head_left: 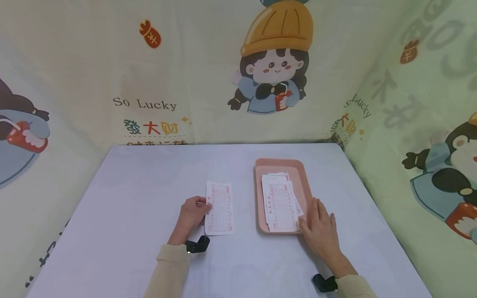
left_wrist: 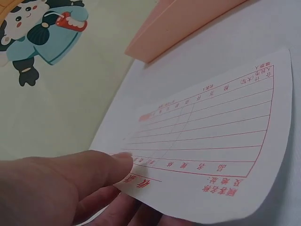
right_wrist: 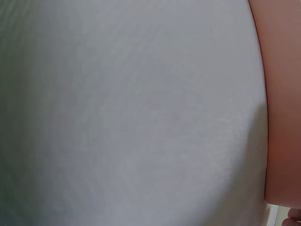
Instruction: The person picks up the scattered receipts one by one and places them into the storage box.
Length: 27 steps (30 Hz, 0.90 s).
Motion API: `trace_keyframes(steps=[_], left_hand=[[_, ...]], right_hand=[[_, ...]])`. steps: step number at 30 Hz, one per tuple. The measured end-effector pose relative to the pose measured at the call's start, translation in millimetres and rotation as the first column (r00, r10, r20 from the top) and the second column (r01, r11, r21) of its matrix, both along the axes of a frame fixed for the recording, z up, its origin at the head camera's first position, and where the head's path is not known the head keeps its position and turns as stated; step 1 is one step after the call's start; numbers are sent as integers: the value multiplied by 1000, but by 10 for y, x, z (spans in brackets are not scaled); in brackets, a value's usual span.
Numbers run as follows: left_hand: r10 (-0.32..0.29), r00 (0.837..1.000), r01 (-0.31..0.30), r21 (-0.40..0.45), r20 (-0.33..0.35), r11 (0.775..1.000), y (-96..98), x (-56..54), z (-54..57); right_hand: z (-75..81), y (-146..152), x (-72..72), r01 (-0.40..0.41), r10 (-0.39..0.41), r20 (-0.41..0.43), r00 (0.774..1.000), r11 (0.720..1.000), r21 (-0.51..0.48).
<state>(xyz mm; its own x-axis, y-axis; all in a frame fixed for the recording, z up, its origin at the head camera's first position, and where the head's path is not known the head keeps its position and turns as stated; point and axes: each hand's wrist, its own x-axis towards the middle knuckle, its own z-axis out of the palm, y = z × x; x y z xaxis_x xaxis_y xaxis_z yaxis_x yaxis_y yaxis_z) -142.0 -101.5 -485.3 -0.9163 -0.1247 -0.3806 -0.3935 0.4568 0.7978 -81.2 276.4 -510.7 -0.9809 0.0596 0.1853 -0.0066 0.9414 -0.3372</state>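
In the head view my left hand (head_left: 193, 214) pinches the left edge of a white receipt slip (head_left: 219, 219) printed with red lines. The left wrist view shows the thumb on top of that receipt slip (left_wrist: 211, 132), other fingers beneath, and its edge curving up. To the right lies a pink tray (head_left: 262, 165) bearing a loose stack of similar receipt slips (head_left: 281, 207). My right hand (head_left: 322, 231) rests against the tray's lower right edge, fingers extended, thumb near the stack's corner. Only fingertips (right_wrist: 293, 220) of it show in the right wrist view, beside the tray wall (right_wrist: 284, 117).
A white-covered table (head_left: 141, 186) carries everything. Behind it and at the sides hangs a cream cloth (head_left: 208, 41) with cartoon figures and lettering. Black wrist cameras (head_left: 198, 244) sit on both wrists.
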Motion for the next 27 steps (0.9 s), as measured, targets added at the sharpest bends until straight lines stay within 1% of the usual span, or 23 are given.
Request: trace_keyframes(steps=[4,8,12,18,27], left_hand=[[-2,1000,2,25,15,1000,3,-3,6],[-5,1000,4,32,10,999,15,-5,29],[-2,1000,1,67,10,998,33,-8,50],[-2,1000,1,120,7,993,93,-58,94],[-20,1000,20,230,-4,973,196,-120,192]], right_hand=[[-7,5,-5,-1,1,1,1000,1000,-2],[-17,13,-12,-2,2,5,1000,1000,-6],[-24,17,-14,-3,3,7,1000,1000,-8],[-25,17,-14,-4,4,3,1000,1000,-7],[-20,11,-12,-5,5,-4,1000,1000,-11]])
